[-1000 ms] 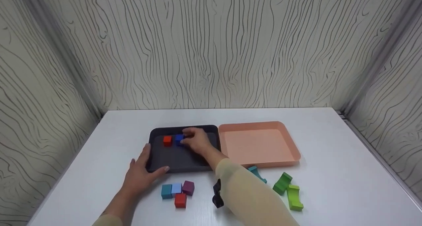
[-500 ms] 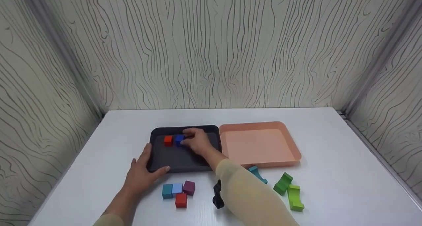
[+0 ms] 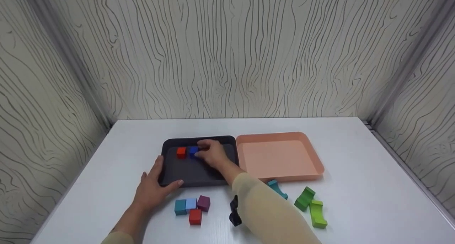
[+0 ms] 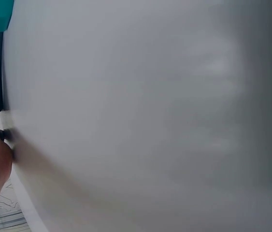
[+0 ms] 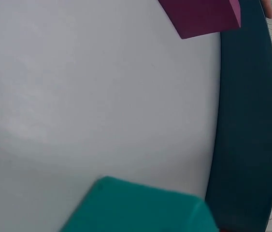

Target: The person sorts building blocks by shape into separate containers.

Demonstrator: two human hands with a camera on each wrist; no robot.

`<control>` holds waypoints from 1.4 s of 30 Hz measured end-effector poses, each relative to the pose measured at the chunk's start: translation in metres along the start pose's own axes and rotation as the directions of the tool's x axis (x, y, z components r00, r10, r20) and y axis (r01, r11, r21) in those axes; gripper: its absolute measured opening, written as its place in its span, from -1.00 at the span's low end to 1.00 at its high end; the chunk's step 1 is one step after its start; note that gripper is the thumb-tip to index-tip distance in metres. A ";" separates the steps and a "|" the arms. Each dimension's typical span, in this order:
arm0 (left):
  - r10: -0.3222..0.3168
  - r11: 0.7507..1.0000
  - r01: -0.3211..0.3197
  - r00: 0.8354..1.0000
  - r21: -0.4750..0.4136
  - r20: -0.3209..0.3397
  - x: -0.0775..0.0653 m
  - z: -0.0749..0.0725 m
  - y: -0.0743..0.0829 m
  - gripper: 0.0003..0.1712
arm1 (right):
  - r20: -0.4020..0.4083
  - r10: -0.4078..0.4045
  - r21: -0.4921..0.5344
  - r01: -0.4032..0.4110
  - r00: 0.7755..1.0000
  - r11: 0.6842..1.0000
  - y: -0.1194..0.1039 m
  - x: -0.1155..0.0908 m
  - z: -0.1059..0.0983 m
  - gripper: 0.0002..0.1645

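In the head view, a black tray (image 3: pixel 193 173) lies on the white table, with a red cube (image 3: pixel 181 152) and a blue cube (image 3: pixel 193 152) inside near its back wall. My right hand (image 3: pixel 213 153) reaches into the tray and pinches the blue cube from its right side. My left hand (image 3: pixel 151 187) rests at the tray's front left corner, fingers straight along the left wall and thumb along the front rim. In the right wrist view, the tray's outer wall (image 5: pixel 247 121) runs down the right side; the blue cube is hidden there.
An empty-looking salmon tray (image 3: pixel 279 158) adjoins on the right. In front lie a teal cube (image 3: pixel 180 207), light blue cube (image 3: pixel 191 204), purple cube (image 3: pixel 204 203) and second red cube (image 3: pixel 195 217). Arch blocks, teal (image 3: pixel 277 189), green (image 3: pixel 305 199) and lime (image 3: pixel 317 214), lie beyond my right sleeve.
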State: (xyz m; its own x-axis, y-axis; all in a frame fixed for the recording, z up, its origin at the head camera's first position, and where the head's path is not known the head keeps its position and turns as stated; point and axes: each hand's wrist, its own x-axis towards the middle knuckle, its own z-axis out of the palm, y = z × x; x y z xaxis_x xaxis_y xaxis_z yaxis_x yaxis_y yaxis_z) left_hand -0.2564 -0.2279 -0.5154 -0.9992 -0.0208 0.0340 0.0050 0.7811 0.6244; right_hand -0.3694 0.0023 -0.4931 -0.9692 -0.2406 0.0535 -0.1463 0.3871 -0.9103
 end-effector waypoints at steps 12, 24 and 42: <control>-0.018 1.000 0.018 1.000 -0.020 0.015 -0.004 0.000 -0.004 0.43 | 0.012 -0.041 -0.001 0.041 0.999 0.999 -0.012 -0.009 -0.008 -0.42; -0.055 0.998 0.056 0.998 -0.016 0.025 -0.009 -0.003 -0.013 0.46 | 0.061 -0.095 0.043 0.092 0.994 0.995 -0.033 -0.024 -0.019 -0.41; 0.005 1.000 -0.004 1.000 -0.009 0.024 -0.003 0.001 -0.002 0.46 | 0.075 -0.136 0.192 0.120 0.988 0.974 -0.052 -0.066 -0.066 -0.41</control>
State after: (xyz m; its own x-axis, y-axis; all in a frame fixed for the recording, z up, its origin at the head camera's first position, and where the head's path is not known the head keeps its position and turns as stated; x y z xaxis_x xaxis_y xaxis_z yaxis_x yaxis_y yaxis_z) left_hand -0.2539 -0.2287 -0.5175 -0.9998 -0.0024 0.0184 0.0098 0.7757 0.6310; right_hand -0.3110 0.0567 -0.4223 -0.9225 -0.3573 0.1461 -0.2205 0.1773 -0.9591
